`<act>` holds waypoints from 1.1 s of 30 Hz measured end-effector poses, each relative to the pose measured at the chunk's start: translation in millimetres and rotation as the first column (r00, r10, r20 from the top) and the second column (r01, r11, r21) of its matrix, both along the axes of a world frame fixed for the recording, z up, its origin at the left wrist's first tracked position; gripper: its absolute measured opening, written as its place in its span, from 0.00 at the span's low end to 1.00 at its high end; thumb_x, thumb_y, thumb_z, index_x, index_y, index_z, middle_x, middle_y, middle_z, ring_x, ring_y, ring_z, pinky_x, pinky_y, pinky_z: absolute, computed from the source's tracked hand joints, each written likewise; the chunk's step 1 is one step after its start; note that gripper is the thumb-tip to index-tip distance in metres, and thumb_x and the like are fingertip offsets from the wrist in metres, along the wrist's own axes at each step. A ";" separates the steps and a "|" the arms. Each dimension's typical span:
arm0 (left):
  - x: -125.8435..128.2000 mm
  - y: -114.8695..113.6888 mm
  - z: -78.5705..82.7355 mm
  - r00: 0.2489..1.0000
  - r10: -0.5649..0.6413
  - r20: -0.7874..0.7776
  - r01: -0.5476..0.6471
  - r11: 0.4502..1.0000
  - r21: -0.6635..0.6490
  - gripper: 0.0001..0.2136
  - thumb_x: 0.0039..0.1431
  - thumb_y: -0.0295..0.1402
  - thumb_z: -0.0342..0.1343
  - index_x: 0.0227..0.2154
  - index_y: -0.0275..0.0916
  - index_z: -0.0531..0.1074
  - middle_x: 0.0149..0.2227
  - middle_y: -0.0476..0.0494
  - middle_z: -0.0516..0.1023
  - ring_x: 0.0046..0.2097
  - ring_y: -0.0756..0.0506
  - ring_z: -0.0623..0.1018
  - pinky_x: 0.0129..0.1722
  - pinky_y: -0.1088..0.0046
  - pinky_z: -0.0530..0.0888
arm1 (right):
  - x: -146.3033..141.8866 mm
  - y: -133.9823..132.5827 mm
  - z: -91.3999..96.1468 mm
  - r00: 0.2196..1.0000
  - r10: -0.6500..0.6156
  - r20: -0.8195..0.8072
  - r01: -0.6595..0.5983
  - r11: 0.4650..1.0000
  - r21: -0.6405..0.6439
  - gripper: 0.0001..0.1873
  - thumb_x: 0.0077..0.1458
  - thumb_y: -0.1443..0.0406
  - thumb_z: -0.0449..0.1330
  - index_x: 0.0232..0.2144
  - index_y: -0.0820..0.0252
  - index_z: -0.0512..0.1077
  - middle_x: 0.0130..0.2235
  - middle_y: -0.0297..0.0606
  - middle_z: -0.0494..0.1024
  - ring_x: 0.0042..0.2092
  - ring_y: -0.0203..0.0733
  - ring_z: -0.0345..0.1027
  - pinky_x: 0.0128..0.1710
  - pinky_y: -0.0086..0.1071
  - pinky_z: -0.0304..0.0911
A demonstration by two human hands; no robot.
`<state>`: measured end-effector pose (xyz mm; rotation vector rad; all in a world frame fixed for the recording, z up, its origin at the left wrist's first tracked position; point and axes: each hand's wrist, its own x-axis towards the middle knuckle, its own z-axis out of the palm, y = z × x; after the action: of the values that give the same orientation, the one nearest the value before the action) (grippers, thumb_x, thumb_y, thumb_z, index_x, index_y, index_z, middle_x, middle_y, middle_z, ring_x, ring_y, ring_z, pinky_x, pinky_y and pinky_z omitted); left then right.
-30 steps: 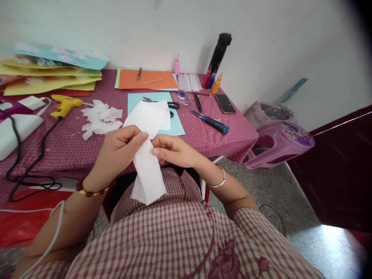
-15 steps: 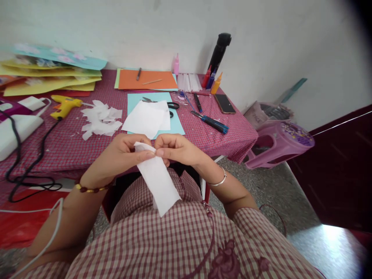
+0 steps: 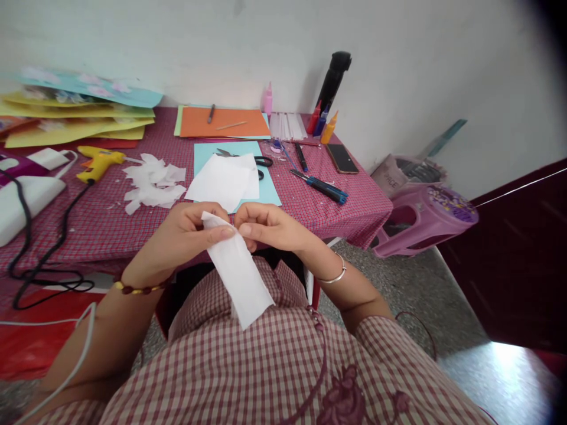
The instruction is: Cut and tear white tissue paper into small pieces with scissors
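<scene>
Between my hands hangs a white strip of thin tissue-like paper, its lower end over my lap. My left hand pinches the top end, thumb in front and fingers behind. At the strip's right upper edge, my right hand is closed, thumb against the curled forefinger, gripping the paper's edge. Just beyond my hands, white sheets lie over a light blue sheet. Scissors stick out from under the white sheets. A heap of torn white paper pieces lies to the left.
A yellow glue gun and black cable are at left. Toward the right lie a utility knife, a marker and a phone. Orange card and small paint bottles stand farther back. A pink stool is beside the table.
My right thumb has shifted slightly up and away from the left thumb along the paper's edge. The strip has moved very slightly left. Everything on the table stays put.
</scene>
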<state>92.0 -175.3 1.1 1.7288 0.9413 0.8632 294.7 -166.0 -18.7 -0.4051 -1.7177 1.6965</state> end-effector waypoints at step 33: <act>12.3 -1.4 3.5 0.951 -0.116 -0.288 0.151 0.983 0.103 0.10 0.55 0.37 0.57 0.27 0.36 0.75 0.25 0.51 0.74 0.28 0.52 0.70 0.26 0.80 0.67 | -3.0 -2.1 3.1 0.977 -0.192 0.092 0.172 0.966 0.192 0.25 0.54 0.48 0.60 0.22 0.60 0.58 0.23 0.25 0.53 0.25 0.28 0.45 0.23 0.25 0.44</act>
<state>104.4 -176.7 4.5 2.0358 0.9568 0.6075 291.6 -168.1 -15.5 -0.5620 -1.8371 1.3951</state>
